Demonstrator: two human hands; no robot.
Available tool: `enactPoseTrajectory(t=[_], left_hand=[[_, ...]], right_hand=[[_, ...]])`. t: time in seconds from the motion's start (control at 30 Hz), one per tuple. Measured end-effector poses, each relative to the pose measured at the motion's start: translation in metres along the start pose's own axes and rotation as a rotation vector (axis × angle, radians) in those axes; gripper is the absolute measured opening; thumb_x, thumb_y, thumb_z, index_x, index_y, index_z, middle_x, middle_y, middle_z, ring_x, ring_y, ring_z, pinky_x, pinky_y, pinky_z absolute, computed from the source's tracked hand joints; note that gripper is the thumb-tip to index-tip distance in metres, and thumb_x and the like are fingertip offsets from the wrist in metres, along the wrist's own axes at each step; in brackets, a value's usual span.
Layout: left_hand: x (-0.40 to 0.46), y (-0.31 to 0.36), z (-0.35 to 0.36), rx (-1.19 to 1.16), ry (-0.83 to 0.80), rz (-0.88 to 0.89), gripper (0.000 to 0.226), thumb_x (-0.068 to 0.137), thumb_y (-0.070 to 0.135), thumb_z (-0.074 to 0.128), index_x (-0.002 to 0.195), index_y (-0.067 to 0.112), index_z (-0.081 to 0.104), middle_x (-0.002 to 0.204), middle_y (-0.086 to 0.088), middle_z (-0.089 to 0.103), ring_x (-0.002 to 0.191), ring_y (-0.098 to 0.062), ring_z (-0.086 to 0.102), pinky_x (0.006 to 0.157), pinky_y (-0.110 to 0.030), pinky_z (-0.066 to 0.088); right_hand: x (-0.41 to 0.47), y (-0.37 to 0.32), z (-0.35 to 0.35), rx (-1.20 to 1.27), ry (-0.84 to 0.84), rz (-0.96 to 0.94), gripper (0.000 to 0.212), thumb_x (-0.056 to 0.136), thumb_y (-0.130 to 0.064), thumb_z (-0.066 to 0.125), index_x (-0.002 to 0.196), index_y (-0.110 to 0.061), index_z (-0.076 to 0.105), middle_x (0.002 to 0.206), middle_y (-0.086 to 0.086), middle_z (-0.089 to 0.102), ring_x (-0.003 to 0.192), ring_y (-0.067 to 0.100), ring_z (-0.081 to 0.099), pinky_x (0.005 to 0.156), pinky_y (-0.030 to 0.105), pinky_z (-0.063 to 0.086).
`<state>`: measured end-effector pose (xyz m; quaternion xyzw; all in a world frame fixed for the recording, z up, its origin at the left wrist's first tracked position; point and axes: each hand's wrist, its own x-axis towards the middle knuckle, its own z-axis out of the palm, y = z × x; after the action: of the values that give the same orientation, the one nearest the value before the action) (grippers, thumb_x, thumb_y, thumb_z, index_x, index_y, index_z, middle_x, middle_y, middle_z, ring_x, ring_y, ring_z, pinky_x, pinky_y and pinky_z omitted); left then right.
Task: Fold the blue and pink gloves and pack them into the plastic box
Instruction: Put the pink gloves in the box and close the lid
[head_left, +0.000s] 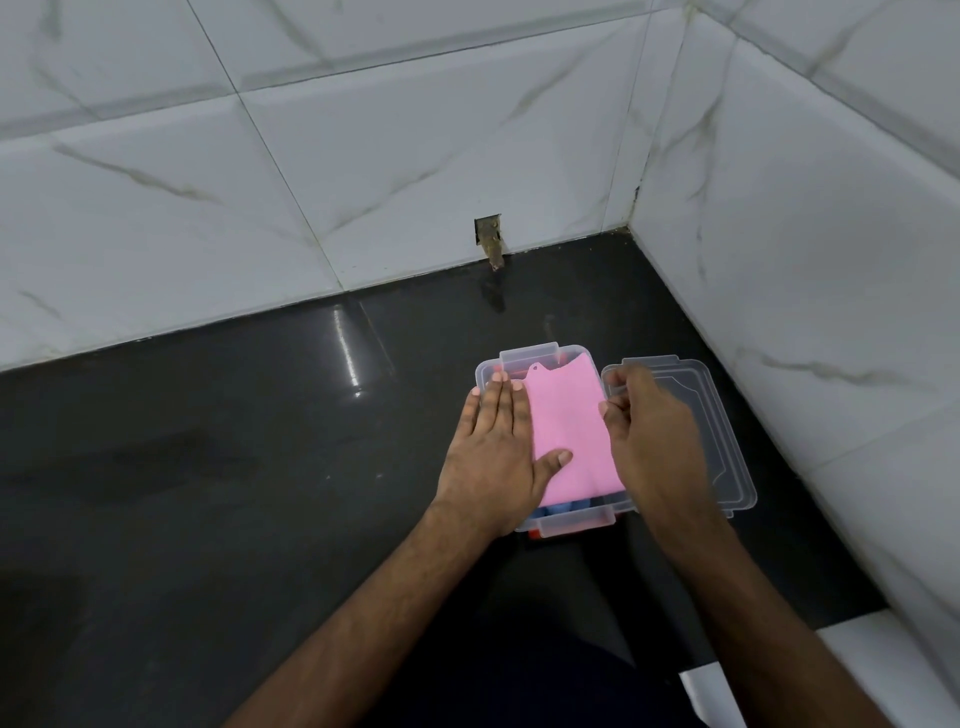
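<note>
The pink glove (563, 423) lies folded in the clear plastic box (487, 370) on the black desk (260, 467), blue glove (558, 508) showing beneath at 6 o'clock. The left hand (493, 457) presses flat, fingers straight, on its 9 o'clock edge. The right hand (652, 431), fingers curled, pinches its 3 o'clock edge. The lid (727, 441) lies just beside the box at 3 o'clock.
</note>
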<state>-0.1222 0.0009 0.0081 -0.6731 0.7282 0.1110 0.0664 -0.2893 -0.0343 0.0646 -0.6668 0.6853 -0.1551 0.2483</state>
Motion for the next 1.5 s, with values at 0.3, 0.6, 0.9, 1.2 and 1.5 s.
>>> enactPoseTrajectory(t=[0.3, 0.6, 0.9, 1.2, 1.5], left_hand=[[-0.002, -0.001, -0.001, -0.028, 0.067, 0.048, 0.083, 0.09, 0.075, -0.008, 0.151, 0.028, -0.038, 0.171, -0.021, -0.024, 0.158, -0.035, -0.025, 0.122, -0.043, -0.024], [0.001, 0.001, 0.003, 0.013, 0.11, 0.148, 0.069, 0.1, 0.071, 0.001, 0.154, 0.046, -0.034, 0.162, -0.008, -0.044, 0.151, -0.037, -0.036, 0.116, -0.051, -0.031], [0.002, 0.0, -0.006, 0.012, 0.026, 0.429, 0.06, 0.112, 0.042, 0.014, 0.166, 0.033, -0.01, 0.173, 0.008, -0.019, 0.161, -0.018, -0.018, 0.133, -0.045, 0.001], [0.009, 0.003, -0.003, 0.013, -0.008, 0.403, 0.062, 0.11, 0.044, 0.017, 0.166, 0.037, -0.008, 0.174, 0.01, -0.014, 0.163, -0.024, -0.006, 0.13, -0.057, 0.01], [0.012, 0.005, 0.007, -0.017, -0.015, 0.365, 0.072, 0.102, 0.07, 0.004, 0.165, 0.038, -0.01, 0.17, 0.011, -0.017, 0.163, -0.023, -0.003, 0.129, -0.06, 0.01]], right_hand=[[-0.03, -0.005, -0.024, -0.258, -0.277, 0.013, 0.041, 0.107, -0.032, 0.047, 0.143, -0.014, 0.05, 0.136, 0.008, 0.057, 0.125, 0.023, 0.056, 0.108, 0.037, 0.046], [-0.03, -0.003, -0.026, -0.172, -0.265, 0.073, 0.032, 0.103, -0.017, 0.056, 0.135, -0.012, 0.052, 0.125, 0.011, 0.064, 0.113, 0.024, 0.062, 0.101, 0.038, 0.052], [-0.035, 0.017, -0.017, 0.095, -0.026, 0.01, 0.021, 0.091, -0.007, 0.071, 0.095, -0.019, 0.055, 0.084, -0.002, 0.062, 0.076, 0.009, 0.06, 0.071, 0.028, 0.052], [-0.028, 0.013, -0.018, 0.012, -0.109, 0.042, 0.026, 0.096, -0.012, 0.067, 0.116, -0.016, 0.051, 0.093, 0.009, 0.068, 0.086, 0.024, 0.067, 0.079, 0.033, 0.054], [-0.03, 0.012, -0.011, -0.062, -0.115, -0.02, 0.036, 0.1, -0.018, 0.062, 0.132, -0.018, 0.046, 0.099, 0.007, 0.067, 0.089, 0.021, 0.068, 0.083, 0.036, 0.059]])
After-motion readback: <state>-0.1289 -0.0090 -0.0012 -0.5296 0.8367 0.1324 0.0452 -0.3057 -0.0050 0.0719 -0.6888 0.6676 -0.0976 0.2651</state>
